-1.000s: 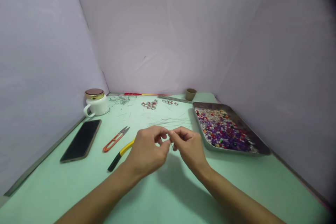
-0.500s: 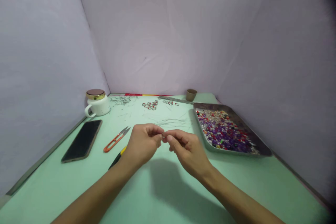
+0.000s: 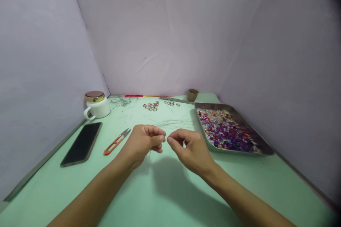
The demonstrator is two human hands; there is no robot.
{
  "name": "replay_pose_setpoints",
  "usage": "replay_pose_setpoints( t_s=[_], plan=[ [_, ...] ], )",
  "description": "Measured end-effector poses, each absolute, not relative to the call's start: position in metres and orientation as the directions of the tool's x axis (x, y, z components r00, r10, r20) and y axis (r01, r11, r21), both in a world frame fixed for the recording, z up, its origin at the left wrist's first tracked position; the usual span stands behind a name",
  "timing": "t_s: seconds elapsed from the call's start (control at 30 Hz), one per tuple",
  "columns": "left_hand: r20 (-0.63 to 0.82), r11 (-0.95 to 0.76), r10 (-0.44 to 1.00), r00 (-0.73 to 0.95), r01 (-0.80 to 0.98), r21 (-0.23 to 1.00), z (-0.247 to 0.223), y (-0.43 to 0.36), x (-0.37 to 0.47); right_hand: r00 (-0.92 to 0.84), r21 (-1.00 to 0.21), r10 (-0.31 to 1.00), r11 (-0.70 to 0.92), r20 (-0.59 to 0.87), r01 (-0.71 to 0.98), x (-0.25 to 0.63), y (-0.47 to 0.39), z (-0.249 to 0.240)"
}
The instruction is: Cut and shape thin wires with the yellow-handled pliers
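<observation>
Above the middle of the table, my left hand [image 3: 145, 142] is closed in a pinch, thumb against forefinger. A thin wire [image 3: 148, 163] hangs down below it. Facing it, my right hand [image 3: 193, 149] is also pinched shut, its fingertips a small gap from those of the left. Another faint strand [image 3: 186, 172] trails under the right hand. Whatever sits right between the fingertips is too small to make out clearly. Loose thin wires [image 3: 173, 123] lie on the table just beyond both hands.
Right of my hands stands a metal tray [image 3: 263, 145] of mixed beads [image 3: 226, 131]. Orange thread snips [image 3: 115, 143] and a phone [image 3: 82, 143] lie left, near a lidded white mug [image 3: 97, 108]. Farther back are beaded rings [image 3: 151, 105], wire scraps [image 3: 121, 102] and a small brown cup [image 3: 192, 95].
My hands have drawn slightly apart, where their fingertips met before. Strands now show below them. The yellow-and-black handle beside my left forearm is no longer visible. The view has shifted a little.
</observation>
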State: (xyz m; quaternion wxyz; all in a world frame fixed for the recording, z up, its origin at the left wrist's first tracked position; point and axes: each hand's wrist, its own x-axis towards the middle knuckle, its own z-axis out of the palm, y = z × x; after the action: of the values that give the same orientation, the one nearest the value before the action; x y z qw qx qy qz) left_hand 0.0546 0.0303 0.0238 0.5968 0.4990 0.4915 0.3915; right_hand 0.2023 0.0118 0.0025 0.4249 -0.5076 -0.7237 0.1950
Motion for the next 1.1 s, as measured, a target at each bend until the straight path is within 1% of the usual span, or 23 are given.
replay_pose_setpoints(
  t_s=[0.13,0.23,0.3,0.33,0.4,0.47,0.53,0.67,0.77,0.83,0.87,0.93,1.0,1.1],
  plan=[
    [-0.144,0.127,0.967,0.210,0.093,0.988,0.023,0.030,0.056,-0.118,-0.743,0.903,0.409,0.413,0.530,0.202,0.011,0.002],
    [-0.191,0.176,0.935,0.298,0.074,0.982,0.026,0.030,0.054,-0.162,-0.781,0.892,0.449,0.422,0.434,0.201,0.011,0.004],
    [-0.226,0.218,0.906,0.357,0.065,0.974,0.028,0.031,0.052,-0.185,-0.833,0.903,0.429,0.387,0.349,0.201,0.011,0.005],
    [-0.229,0.219,0.903,0.364,0.069,0.973,0.028,0.032,0.051,-0.188,-0.864,0.918,0.393,0.349,0.316,0.200,0.012,0.005],
    [-0.206,0.190,0.923,0.324,0.082,0.978,0.028,0.033,0.049,-0.183,-0.918,0.954,0.281,0.236,0.279,0.200,0.014,0.004],
    [-0.169,0.149,0.952,0.255,0.096,0.984,0.026,0.035,0.049,-0.170,-0.951,0.978,0.164,0.121,0.261,0.200,0.015,0.003],
    [-0.143,0.123,0.969,0.203,0.109,0.986,0.024,0.036,0.049,-0.182,-0.967,0.982,0.092,0.049,0.238,0.200,0.016,0.003],
    [-0.151,0.128,0.969,0.196,0.121,0.984,0.022,0.037,0.049,-0.323,-0.987,0.946,0.032,-0.022,0.160,0.205,0.019,0.003],
    [-0.159,0.135,0.967,0.198,0.130,0.982,0.023,0.039,0.048,-0.417,-0.983,0.904,-0.020,-0.095,0.180,0.214,0.025,0.003],
    [-0.165,0.140,0.968,0.189,0.139,0.980,0.022,0.041,0.046,-0.414,-0.978,0.904,-0.023,-0.109,0.208,0.222,0.031,0.003],
    [-0.171,0.145,0.966,0.191,0.145,0.979,0.021,0.041,0.046,-0.399,-0.982,0.912,-0.021,-0.097,0.190,0.225,0.034,0.003],
    [-0.195,0.163,0.958,0.210,0.159,0.974,0.017,0.042,0.048,-0.357,-0.995,0.931,-0.047,-0.076,0.089,0.228,0.037,0.003],
    [-0.219,0.182,0.950,0.223,0.176,0.967,0.012,0.041,0.051,-0.333,-0.993,0.937,-0.115,-0.107,-0.002,0.226,0.038,0.000],
    [-0.239,0.198,0.950,0.199,0.207,0.958,0.002,0.041,0.058,-0.359,-0.977,0.915,-0.210,-0.183,-0.037,0.217,0.036,-0.011]
  ],
)
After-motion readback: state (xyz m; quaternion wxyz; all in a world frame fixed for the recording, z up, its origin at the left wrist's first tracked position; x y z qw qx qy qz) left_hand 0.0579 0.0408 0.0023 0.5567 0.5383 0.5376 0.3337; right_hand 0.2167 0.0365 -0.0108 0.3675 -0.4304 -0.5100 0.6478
